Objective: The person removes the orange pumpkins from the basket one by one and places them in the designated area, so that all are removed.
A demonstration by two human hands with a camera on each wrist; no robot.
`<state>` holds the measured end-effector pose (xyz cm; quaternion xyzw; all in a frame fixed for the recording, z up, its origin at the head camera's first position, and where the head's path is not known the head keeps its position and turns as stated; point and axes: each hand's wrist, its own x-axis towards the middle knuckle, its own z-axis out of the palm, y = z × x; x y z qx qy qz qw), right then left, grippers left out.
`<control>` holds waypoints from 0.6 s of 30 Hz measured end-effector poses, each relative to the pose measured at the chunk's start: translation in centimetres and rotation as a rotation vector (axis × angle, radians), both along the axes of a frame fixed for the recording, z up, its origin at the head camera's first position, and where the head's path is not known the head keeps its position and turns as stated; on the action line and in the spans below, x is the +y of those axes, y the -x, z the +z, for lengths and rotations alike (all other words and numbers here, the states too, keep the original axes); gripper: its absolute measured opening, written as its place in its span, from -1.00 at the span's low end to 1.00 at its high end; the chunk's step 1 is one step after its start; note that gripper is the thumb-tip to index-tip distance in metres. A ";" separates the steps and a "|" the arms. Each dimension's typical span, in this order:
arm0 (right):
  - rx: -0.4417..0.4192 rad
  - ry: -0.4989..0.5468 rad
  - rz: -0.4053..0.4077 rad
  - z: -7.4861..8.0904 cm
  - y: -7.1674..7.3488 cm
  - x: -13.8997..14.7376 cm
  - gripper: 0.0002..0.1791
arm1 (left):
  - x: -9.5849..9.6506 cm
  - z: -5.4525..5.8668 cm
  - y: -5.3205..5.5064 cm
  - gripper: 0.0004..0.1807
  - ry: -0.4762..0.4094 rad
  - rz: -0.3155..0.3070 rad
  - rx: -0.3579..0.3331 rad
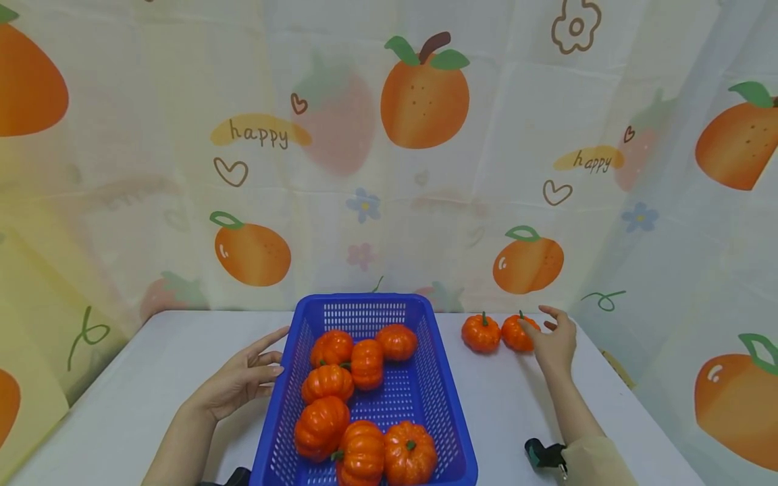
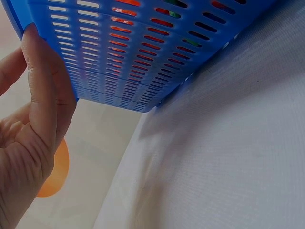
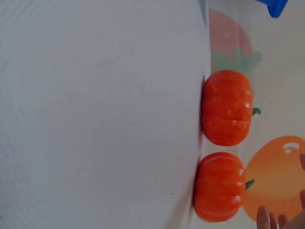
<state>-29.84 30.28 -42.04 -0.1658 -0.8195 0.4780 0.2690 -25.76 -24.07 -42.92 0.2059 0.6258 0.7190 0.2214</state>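
A blue plastic basket (image 1: 365, 298) with slotted walls holds several small orange pumpkins (image 1: 328, 383) with green stems. My left hand (image 1: 240, 381) is at the basket's left side, its extended fingers touching the wall near the rim, as the left wrist view (image 2: 43, 90) also has it. Right of the basket, two more pumpkins stand side by side on the table, a left one (image 1: 481, 333) and a right one (image 1: 516, 334). My right hand (image 1: 558, 341) is beside the right one, thumb and fingers spread apart. In the right wrist view, its fingertips (image 3: 263, 218) show at the lower right corner, near the lower pumpkin (image 3: 220, 188).
The white table (image 1: 498, 412) ends at a fruit-printed curtain (image 1: 365, 236) just behind the basket and the two pumpkins. A dark wrist device (image 1: 543, 454) sits by my right sleeve (image 1: 598, 462). More curtain hangs at both sides.
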 end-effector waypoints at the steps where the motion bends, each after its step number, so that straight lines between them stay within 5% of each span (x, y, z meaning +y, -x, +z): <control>1: 0.005 -0.002 0.007 0.2 -0.1 -0.2 -0.42 | 0.0 0.0 0.0 -0.22 0.003 0.001 0.000; 18: 0.025 0.054 0.216 3.2 -1.6 -4.5 -0.45 | 0.0 -0.1 0.1 -0.21 0.017 0.020 -0.012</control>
